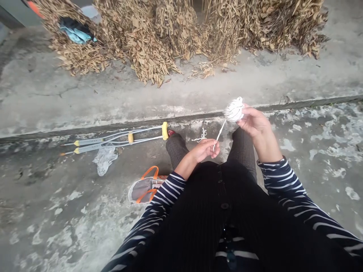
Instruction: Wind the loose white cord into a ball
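A white ball of yarn (234,110) with thin dark lines is gripped in the fingers of my right hand (254,122), held out in front of my right knee. From its underside a white strand (219,133) runs down to my left hand (204,149), which pinches it between thumb and fingers. The strand looks straight between the two hands. Beyond my left hand, a small loose tangle of white yarn (203,135) shows on the ground between my feet; whether it joins the held strand I cannot tell.
A pair of crutches (119,139) with yellow pads lies on the ground to my left, beside a crumpled clear plastic bag (105,159). Nearer stands a bag with orange handles (142,189). Dried leafy stalks (159,41) lie on the raised concrete ledge (181,90) ahead, a blue-and-black cloth (76,32) among them.
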Available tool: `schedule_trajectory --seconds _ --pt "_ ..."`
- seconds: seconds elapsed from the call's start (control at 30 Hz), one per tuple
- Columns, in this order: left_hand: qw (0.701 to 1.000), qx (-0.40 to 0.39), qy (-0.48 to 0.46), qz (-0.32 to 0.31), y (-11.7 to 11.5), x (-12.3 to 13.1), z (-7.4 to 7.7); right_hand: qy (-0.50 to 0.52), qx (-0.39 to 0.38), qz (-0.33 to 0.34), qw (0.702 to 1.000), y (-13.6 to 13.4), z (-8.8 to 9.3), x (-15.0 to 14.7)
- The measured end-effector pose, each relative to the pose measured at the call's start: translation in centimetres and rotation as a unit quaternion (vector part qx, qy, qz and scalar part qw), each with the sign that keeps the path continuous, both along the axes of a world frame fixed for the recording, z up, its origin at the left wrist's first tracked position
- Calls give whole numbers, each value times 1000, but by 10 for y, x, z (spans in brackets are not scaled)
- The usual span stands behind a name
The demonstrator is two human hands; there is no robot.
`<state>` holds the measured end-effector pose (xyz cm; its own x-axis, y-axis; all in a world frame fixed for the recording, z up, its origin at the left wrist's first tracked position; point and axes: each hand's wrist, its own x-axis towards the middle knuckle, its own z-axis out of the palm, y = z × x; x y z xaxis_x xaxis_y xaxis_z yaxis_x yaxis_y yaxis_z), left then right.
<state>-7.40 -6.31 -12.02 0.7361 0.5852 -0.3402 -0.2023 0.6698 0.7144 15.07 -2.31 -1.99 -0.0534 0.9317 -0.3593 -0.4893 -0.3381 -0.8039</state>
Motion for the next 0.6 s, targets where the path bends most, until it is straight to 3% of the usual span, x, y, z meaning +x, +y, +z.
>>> schedule_trajectory --seconds 0.2,0.27,0.33,0.4,0.43,0.6 --pt "984 90 143 53 -1 -41 -29 -24 42 -14 999 12 15 -20" --pt "951 166 252 61 2 -54 -37 -39 48 -16 998 15 22 -30" --pt "891 261 360 89 8 -64 -38 -61 51 -17 997 15 28 -43" --pt "842 329 403 139 16 -67 -29 -85 49 -16 995 13 34 -57" --pt "834 348 393 169 21 -65 -21 -97 46 -13 994 12 36 -63" --pt "887 322 174 283 46 -32 31 -106 32 6 994 13 32 -81"
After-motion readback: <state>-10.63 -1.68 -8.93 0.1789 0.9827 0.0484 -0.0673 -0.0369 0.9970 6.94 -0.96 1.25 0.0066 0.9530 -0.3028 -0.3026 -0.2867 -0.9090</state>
